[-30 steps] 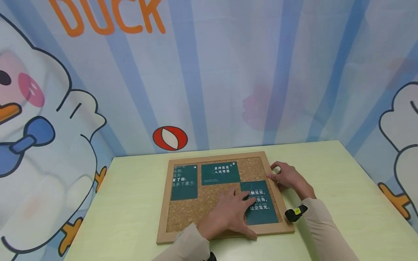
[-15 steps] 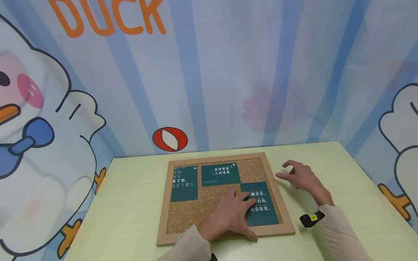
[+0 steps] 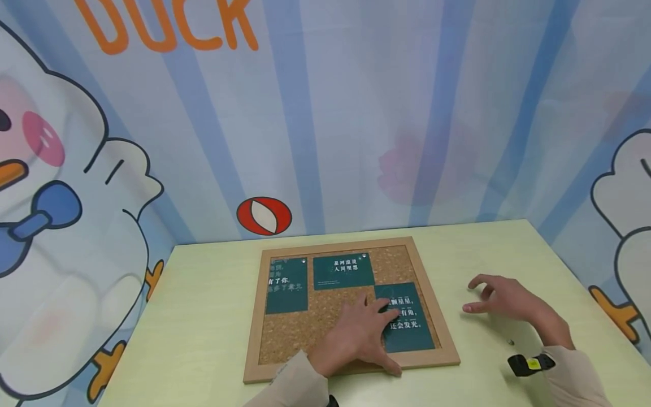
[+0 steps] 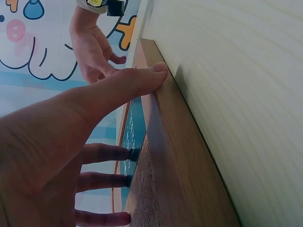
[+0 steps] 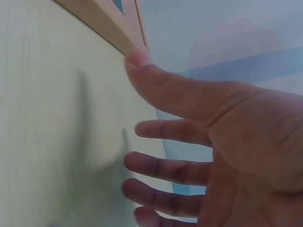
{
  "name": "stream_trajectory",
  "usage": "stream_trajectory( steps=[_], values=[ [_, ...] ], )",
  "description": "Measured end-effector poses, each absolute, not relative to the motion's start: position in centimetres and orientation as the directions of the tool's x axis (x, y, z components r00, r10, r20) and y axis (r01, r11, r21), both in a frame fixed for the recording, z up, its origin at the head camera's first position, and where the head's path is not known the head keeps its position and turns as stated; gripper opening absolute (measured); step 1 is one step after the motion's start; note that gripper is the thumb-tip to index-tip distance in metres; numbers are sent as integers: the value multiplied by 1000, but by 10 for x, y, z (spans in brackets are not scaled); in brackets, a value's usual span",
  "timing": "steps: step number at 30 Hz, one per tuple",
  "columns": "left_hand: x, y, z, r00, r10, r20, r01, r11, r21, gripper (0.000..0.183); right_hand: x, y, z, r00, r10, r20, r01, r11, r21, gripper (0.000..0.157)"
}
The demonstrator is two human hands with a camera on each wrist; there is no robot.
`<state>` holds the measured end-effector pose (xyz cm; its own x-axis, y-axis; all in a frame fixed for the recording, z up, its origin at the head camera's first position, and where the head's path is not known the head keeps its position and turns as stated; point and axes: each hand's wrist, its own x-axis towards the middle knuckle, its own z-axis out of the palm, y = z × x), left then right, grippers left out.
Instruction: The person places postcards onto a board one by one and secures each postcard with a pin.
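A wood-framed cork board lies on the table with three dark green cards on it. My left hand rests on it with fingers spread. Two fingertips touch the lower right card, and the thumb lies on the front frame edge, as the left wrist view of the hand shows. To the right of the board, my right hand hovers over the table with loosely bent fingers, holding nothing visible. The right wrist view shows its fingers apart. A tiny shiny object lies below that hand, too small to identify.
The upper left card and upper middle card each bear a small shiny pin-like dot. The pale table extends around the board. A printed cloth backdrop stands behind the table.
My right hand has left the board's right edge and moved right, over the table. The left hand and the board have stayed in place.
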<state>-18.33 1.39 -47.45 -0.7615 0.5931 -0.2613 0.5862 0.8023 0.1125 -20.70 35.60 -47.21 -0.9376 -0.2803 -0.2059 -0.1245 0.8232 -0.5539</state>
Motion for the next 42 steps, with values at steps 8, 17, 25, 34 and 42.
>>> stream_trajectory(
  steps=[8, 17, 25, 34, 42],
  values=[
    [-183, 15, -474, -759, 596, -261, 586, 801, 124, 110, -185, 375, -473, -851, -325, -413, -24, 810, -587, 53],
    [-184, 15, -475, -759, 595, -263, 590, 800, 107, 111, -176, 382, -478, -822, -329, -465, 49, 772, -634, 45],
    [-183, 17, -475, -756, 599, -265, 591, 798, 120, 111, -177, 377, -476, -832, -243, -499, 106, 813, -572, 41],
    [-183, 17, -474, -755, 597, -272, 587, 800, 125, 112, -171, 371, -470, -830, -221, -512, 141, 804, -577, 36],
    [-185, 13, -474, -758, 593, -273, 575, 804, 149, 112, -173, 371, -467, -839, -263, -476, 91, 795, -600, 30]
  ],
)
